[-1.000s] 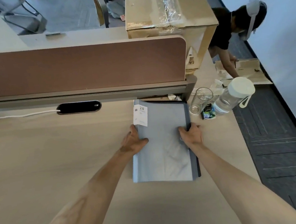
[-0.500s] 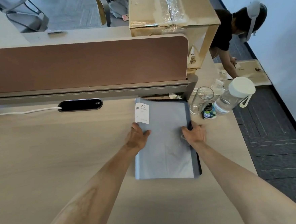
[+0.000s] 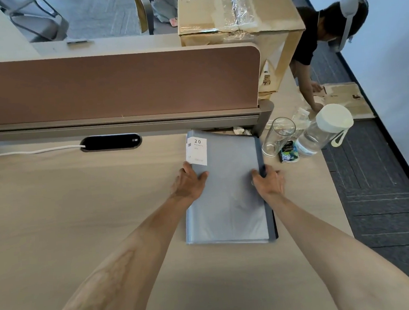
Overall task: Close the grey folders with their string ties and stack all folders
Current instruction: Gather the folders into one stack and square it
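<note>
Folder stack (image 3: 228, 201) lies on the bench (image 3: 81, 212), far end close to the divider (image 3: 121, 85) rail. L hand (image 3: 188, 182) presses the left edge, fingers fairly straight, thumb over the top cover. R hand (image 3: 268, 181) grips the spine side, fingers curled round it.

Risks, IMO: slick covers could slide & fan out if squeezed unevenly. A shove rightward could knock the glass (image 3: 278, 135) or bottle (image 3: 323, 132), both just beside the far-right corner. Bench edge is near on the right. Most room is to the left & toward the body. String ties not visible.
</note>
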Tool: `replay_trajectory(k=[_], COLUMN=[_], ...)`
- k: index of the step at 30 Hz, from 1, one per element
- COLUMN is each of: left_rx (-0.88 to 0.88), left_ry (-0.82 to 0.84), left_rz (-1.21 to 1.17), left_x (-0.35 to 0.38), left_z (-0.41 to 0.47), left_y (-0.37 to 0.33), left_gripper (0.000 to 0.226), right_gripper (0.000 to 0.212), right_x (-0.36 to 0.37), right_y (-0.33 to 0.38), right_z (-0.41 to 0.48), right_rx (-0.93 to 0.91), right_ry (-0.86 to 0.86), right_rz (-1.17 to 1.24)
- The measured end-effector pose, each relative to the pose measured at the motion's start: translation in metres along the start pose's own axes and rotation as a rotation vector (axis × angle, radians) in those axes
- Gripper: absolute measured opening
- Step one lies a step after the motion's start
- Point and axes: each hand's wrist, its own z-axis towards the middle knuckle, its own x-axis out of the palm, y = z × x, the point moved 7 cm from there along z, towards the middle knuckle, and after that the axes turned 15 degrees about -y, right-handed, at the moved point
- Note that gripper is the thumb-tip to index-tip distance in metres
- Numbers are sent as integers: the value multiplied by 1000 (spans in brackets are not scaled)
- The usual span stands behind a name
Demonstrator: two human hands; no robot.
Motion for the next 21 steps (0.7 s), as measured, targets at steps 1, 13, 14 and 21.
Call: replay_trajectory(k=[1,13,14,21], left_rx=[9,71,67,-27], left_ry=[-1,100,105,78], left_rz=[-20,-93,-94,-145], left_x=[-2,-1,-2,0], left_z=[0,1,1,4], left_y=[0,3,3,13], left_gripper=[57,77,78,53], right_gripper=[46,45,44,43], right_x=[-1,-8,-9,-9], right_y=[0,4,4,-4], right_z=[-1,-5,-5,-9], right_rx=[6,-13,-9,14], right_ry=[-8,-20,-16,11], right_rz=[13,98,101,111])
